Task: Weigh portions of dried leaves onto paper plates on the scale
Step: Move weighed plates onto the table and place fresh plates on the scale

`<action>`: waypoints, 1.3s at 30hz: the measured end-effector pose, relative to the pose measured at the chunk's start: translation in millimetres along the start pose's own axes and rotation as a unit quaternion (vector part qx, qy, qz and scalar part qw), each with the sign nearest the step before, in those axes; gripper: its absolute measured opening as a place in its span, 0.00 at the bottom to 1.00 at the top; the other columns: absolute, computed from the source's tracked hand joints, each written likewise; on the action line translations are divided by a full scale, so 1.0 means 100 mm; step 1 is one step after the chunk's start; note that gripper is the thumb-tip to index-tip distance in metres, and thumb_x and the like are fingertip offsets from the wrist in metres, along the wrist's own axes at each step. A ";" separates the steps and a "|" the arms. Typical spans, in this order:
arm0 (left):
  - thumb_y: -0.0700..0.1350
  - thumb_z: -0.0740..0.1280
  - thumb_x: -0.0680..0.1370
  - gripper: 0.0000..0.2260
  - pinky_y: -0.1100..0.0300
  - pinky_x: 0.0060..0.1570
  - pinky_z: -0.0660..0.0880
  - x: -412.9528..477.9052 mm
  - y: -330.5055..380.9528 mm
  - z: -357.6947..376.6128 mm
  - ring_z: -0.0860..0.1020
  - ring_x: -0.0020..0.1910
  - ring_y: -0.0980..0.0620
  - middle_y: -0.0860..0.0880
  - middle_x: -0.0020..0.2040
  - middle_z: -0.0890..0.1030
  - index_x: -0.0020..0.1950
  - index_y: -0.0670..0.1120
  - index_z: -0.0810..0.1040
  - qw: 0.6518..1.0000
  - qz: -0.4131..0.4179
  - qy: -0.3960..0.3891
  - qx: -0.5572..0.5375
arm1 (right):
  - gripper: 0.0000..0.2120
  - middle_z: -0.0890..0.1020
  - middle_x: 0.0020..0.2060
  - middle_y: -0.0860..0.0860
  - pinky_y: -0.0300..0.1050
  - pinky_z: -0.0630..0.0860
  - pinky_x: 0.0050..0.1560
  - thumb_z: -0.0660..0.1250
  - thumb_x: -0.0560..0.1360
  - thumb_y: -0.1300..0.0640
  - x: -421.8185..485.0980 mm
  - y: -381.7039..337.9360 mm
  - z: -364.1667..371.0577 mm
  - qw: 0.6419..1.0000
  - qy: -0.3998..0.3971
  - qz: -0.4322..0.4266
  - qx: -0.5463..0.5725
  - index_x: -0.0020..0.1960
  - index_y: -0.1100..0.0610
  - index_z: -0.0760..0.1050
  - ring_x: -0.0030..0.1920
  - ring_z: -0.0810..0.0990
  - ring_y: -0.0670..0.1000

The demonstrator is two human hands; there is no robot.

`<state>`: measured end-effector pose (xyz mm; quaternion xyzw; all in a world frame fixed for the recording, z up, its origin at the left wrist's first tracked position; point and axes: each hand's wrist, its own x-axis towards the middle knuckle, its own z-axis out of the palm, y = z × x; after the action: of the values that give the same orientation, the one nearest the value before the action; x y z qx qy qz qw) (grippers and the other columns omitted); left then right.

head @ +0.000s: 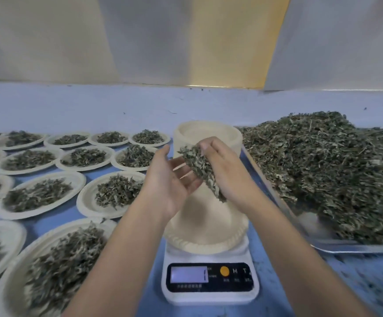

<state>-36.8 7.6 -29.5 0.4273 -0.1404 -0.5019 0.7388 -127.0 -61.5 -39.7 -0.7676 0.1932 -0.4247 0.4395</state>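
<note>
Head view recorded both hands raised above the scale [210, 280], which stood on the blue desk [282, 284]. The right hand [224, 172] gripped a clump of dried leaves [200, 171], fingers curled round it. The left hand [171, 181] was released, palm up with fingers straight, just beside the clump; contact between them could not be determined. One paper plate [208, 236] sat on the scale platform directly below the hands, and no leaves were visible on its exposed part. The scale display was lit but its reading was illegible.

A stack of paper plates [208, 132] stood behind the scale. To the right, a metal tray [350, 248] carried a large heap of dried leaves [327, 170]. To the left, filled plates [117, 193] lay in rows on the desk, each bearing a portion of leaves.
</note>
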 end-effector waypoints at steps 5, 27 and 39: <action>0.56 0.54 0.81 0.21 0.55 0.51 0.75 0.02 -0.03 0.00 0.80 0.52 0.45 0.42 0.52 0.82 0.58 0.42 0.78 1.000 -0.014 0.006 0.012 | 0.07 0.77 0.45 0.50 0.40 0.68 0.49 0.57 0.81 0.59 -0.07 0.08 0.15 0.984 -0.065 -0.086 -0.141 0.51 0.55 0.74 0.48 0.74 0.47; 0.42 0.61 0.79 0.12 0.67 0.24 0.74 0.10 -0.19 0.00 0.78 0.24 0.53 0.48 0.26 0.77 0.35 0.44 0.74 0.999 -0.042 0.028 -0.014 | 0.18 0.62 0.58 0.46 0.30 0.56 0.61 0.58 0.79 0.58 -0.19 0.24 0.27 0.974 -0.022 -0.077 -0.213 0.68 0.58 0.61 0.61 0.61 0.43; 0.37 0.58 0.80 0.11 0.58 0.34 0.75 0.15 -0.16 -0.03 0.78 0.39 0.49 0.43 0.47 0.81 0.54 0.46 0.79 0.997 -0.007 0.073 -0.027 | 0.10 0.70 0.53 0.51 0.28 0.63 0.52 0.55 0.76 0.68 -0.14 0.15 0.13 0.979 -0.046 -0.049 -0.193 0.52 0.55 0.65 0.54 0.68 0.47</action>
<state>-38.3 -6.1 -46.9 0.4432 -0.0695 -0.4781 0.7551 -123.0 -53.5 -62.2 -0.8654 0.2130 -0.3644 0.2701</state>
